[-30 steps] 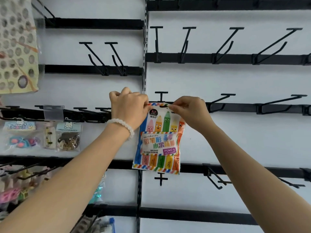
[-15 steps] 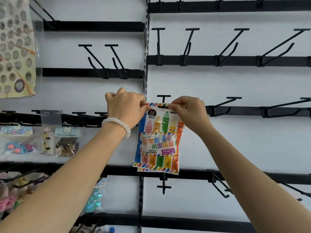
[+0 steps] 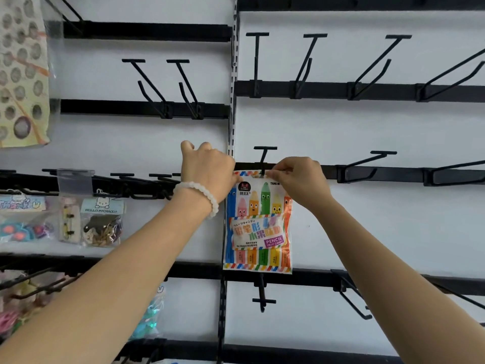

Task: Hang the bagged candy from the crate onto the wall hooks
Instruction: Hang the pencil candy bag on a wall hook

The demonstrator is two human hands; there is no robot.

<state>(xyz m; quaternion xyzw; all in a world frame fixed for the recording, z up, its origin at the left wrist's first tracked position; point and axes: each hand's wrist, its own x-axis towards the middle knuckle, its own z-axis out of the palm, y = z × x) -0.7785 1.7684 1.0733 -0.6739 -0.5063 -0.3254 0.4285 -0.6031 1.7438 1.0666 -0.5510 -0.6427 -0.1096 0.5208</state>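
Both hands up at the wall: left hand (image 3: 210,172) and right hand (image 3: 299,179) pinch the top corners of the candy bag (image 3: 258,227), w/ the bag hanging flat between them and its top edge right at the hook (image 3: 263,160) on the black rail (image 3: 380,172). Empty hooks above & to the right; small bagged trinkets (image 3: 101,223) hang well to the left.

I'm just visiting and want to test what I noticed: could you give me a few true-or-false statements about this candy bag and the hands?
1. Both hands pinch the candy bag by its top edge. True.
2. The left hand wears a white bead bracelet. True.
3. The right hand hangs idle. False: it pinches the bag's top.
4. Every hook is full. False: the hooks above it are bare.
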